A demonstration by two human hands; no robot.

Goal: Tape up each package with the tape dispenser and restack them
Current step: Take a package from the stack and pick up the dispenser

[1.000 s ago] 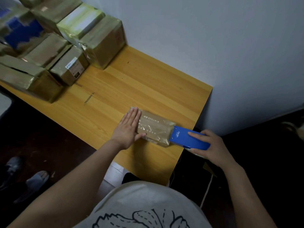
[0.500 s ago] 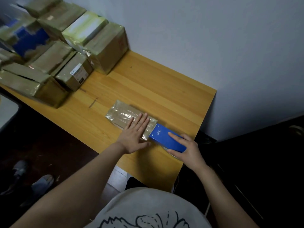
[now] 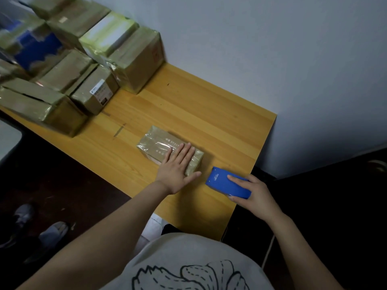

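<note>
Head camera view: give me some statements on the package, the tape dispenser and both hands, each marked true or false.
1. The left hand lies flat on the package. True.
2. The right hand holds the tape dispenser. True.
3. The tape dispenser is red. False: it is blue.
4. The tape dispenser touches the package. False: bare table shows between them.
5. Other packages are stacked at the table's far left. True.
</note>
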